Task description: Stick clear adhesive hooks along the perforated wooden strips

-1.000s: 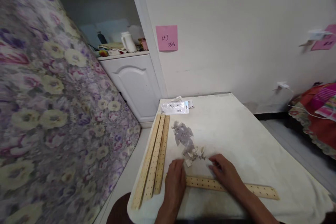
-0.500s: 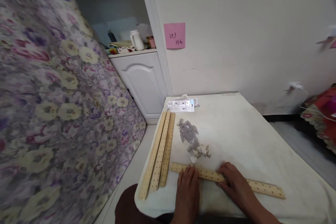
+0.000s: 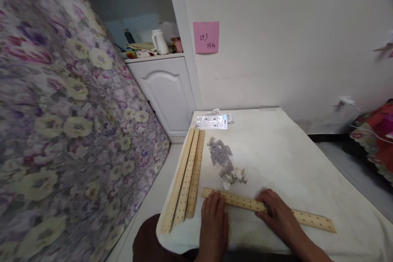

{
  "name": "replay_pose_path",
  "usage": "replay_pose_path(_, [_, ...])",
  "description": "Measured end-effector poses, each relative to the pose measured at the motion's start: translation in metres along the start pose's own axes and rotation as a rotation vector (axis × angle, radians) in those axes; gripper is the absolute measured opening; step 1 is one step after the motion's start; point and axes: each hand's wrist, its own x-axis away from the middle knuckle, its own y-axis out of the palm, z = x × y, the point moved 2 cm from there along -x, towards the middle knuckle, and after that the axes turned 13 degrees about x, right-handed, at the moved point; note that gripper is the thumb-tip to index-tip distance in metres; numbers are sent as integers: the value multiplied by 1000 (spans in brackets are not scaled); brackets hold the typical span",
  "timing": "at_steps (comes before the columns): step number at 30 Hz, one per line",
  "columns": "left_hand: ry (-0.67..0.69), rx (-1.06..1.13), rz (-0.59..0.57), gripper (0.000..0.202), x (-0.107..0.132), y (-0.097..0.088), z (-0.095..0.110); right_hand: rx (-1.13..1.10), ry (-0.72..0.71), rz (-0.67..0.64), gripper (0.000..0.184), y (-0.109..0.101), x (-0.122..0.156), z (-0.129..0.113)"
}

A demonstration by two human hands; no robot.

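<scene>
A long, pale wooden strip (image 3: pixel 245 202) with rows of small holes lies crosswise near the table's front. My left hand (image 3: pixel 214 221) rests its outstretched fingertips on the strip's near edge, toward its left end. My right hand (image 3: pixel 281 215) is curled over the strip right of its middle, thumb on the near side and fingers on the far side. A dark patch shows inside its grip; whether that is shadow or a small object, I cannot tell. Beyond the strip sits a heap of grey and beige torn scraps (image 3: pixel 221 154).
Three similar perforated strips (image 3: pixel 188 176) lie lengthwise along the table's left edge. Clear plastic packaging (image 3: pixel 210 122) is at the far left corner of the cloth-covered table (image 3: pixel 276 147). A floral curtain (image 3: pixel 76 131) hangs at left; a white wall (image 3: pixel 260 49) stands behind.
My left hand has slid slightly left along the strip and its fingers lie nearer the end. The right hand keeps its place on the strip. The view has shifted a little.
</scene>
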Motion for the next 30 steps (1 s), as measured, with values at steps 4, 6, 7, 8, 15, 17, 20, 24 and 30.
replay_pose_path(4, [2, -10, 25, 45, -2, 1, 1, -36, -27, 44, 20, 0, -4, -1])
replay_pose_path(6, [-3, -9, 30, 44, -3, 1, 2, -41, -31, 70, 19, 1, -11, -6])
replay_pose_path(7, [-4, -7, 32, 44, -3, 1, 2, -35, -28, 75, 20, 2, -16, -10])
replay_pose_path(8, [-5, -5, 34, 44, -4, 0, 3, -22, -24, 72, 22, 4, -22, -15])
replay_pose_path(15, [-8, -42, 29, 46, -3, 0, 3, 143, -58, 60, 27, 28, -62, -49])
replay_pose_path(17, [-9, -60, 39, 46, -3, 0, 3, 189, -53, 69, 27, 32, -67, -53])
replay_pose_path(20, [7, -79, 57, 47, -3, 0, 4, 285, -29, 70, 25, 35, -72, -55])
replay_pose_path(24, [36, -98, 85, 47, -3, -1, 5, 358, 6, 64, 20, 36, -73, -59])
replay_pose_path(30, [65, -22, 134, 44, 0, -2, 3, 230, -22, 100, 14, 30, -64, -67])
